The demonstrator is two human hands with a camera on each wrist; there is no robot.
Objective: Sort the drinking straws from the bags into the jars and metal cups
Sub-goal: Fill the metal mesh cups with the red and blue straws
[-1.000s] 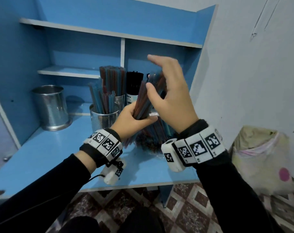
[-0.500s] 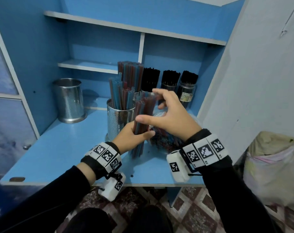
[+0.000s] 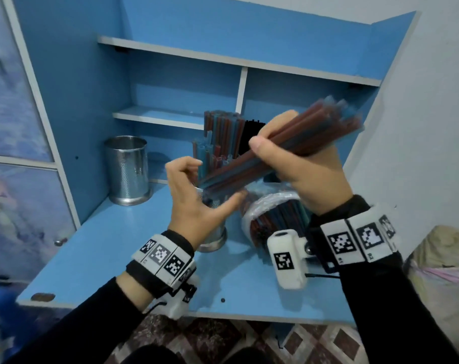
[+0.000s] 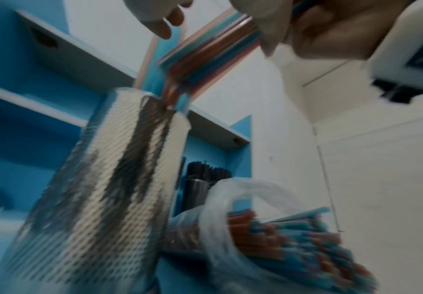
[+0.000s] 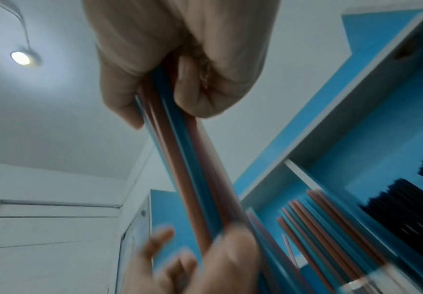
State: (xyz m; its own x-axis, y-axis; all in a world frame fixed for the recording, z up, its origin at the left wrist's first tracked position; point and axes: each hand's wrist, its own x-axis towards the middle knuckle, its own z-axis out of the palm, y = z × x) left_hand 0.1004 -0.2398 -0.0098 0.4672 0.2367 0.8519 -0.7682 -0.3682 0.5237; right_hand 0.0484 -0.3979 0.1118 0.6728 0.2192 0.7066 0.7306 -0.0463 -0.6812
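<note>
My right hand grips a bundle of red and blue straws around its middle, held slanted above the desk with its top toward the upper right. In the right wrist view the fingers wrap round the bundle. My left hand is open, fingers and thumb spread around the bundle's lower end. Behind that hand stands a perforated metal cup with red and blue straws in it. A clear plastic bag of more straws lies to its right, also seen in the left wrist view.
An empty perforated metal cup stands at the back left of the blue desk. Jars of black straws stand at the back, partly hidden. Shelves rise behind. A white wall and a cloth bag are on the right.
The bundle stood upright in my left hand with the right hand at its top. Now the right hand grips it, lifted and tilted to the right, and the left hand has let go.
</note>
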